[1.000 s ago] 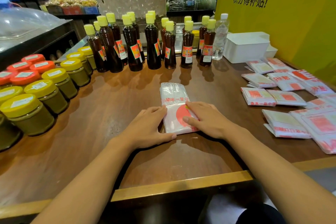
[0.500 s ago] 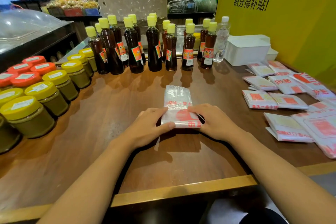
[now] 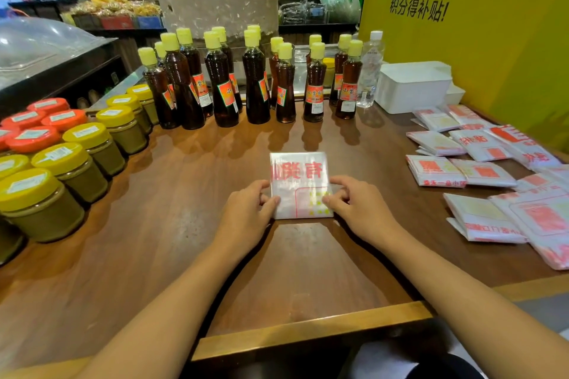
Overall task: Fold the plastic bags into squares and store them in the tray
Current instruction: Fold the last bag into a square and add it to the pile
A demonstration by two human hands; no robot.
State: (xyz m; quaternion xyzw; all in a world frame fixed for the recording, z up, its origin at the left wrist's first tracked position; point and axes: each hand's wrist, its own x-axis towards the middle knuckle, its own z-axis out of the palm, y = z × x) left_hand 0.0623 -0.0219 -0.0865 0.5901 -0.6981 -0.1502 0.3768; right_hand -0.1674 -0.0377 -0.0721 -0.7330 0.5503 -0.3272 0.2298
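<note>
A white plastic bag [image 3: 300, 177] with red print lies folded into a near square at the middle of the wooden table [image 3: 172, 224]. My left hand [image 3: 246, 215] presses its lower left edge with the fingertips. My right hand [image 3: 358, 206] presses its lower right corner, fingers bent onto the plastic. Several folded bags [image 3: 480, 218] lie spread over the right side of the table. A white tray [image 3: 412, 86] stands at the back right by the yellow wall.
A row of dark sauce bottles [image 3: 255, 83] with yellow caps lines the back of the table, with a clear water bottle [image 3: 371, 71] at its right end. Jars [image 3: 40, 200] with yellow and orange lids crowd the left side. The table's front edge [image 3: 308, 332] is close to me.
The near half of the long bag was lifted and folded away from me over the far half, making a shorter square. Both hands now press its near edge.
</note>
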